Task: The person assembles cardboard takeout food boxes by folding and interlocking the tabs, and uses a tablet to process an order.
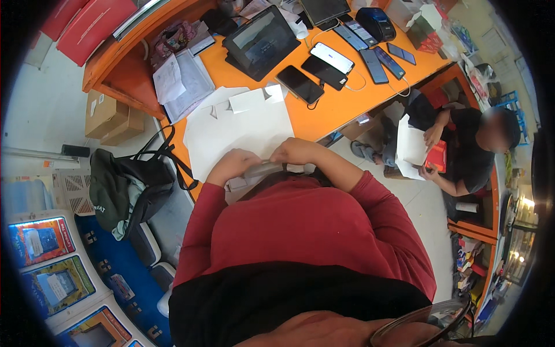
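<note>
A flat white cardboard sheet (pixel 245 130) with cut tabs and flaps, like an unfolded box, lies on the orange desk (pixel 358 104) in front of me. At its near edge my left hand (pixel 234 165) is closed, fingertips pinching a folded flap. My right hand (pixel 293 152) is closed on the same edge just to the right, its fingertips almost meeting the left ones. Below the hands, the lower part of the flap is partly hidden by my red shirt and the fingers.
A tablet (pixel 261 43) on a stand and several phones (pixel 300 84) with cables occupy the back of the desk. Papers (pixel 184 84) lie at left, above a dark bag (pixel 130 185). At right a seated co-worker handles a white-and-red box (pixel 411 149).
</note>
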Demonstrator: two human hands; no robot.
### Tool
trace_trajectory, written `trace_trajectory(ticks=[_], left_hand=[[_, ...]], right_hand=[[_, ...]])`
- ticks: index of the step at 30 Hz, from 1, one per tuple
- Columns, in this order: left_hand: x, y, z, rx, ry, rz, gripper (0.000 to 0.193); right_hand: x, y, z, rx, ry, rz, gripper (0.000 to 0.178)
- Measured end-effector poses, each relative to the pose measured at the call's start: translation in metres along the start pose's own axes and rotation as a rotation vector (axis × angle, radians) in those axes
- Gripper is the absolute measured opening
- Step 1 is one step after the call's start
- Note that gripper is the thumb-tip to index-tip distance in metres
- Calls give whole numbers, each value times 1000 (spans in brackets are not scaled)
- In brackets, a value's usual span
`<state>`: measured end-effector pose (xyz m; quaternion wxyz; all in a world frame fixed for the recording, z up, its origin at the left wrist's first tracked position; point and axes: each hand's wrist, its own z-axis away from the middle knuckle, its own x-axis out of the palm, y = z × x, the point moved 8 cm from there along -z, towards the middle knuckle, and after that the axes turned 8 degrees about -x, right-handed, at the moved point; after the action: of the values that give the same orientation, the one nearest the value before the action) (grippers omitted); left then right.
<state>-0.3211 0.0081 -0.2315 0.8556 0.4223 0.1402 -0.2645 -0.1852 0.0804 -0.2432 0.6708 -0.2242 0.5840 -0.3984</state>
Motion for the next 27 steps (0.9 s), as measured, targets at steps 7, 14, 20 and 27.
trace_trajectory(ticks=[7, 14, 20, 27], left_hand=[[-36, -20, 9, 253, 569, 392, 22], [-36, 18, 45, 249, 442, 1061, 21], [-26, 61, 69, 264, 359, 837, 21], [-35, 96, 95, 470, 289, 479, 17]], right_hand=[[-68, -35, 32, -310, 621, -156, 42], [-118, -85, 67, -460, 1087, -73, 18], [-109, -131, 60, -294, 857, 168, 11], [-133, -73, 77, -184, 1323, -237, 46]])
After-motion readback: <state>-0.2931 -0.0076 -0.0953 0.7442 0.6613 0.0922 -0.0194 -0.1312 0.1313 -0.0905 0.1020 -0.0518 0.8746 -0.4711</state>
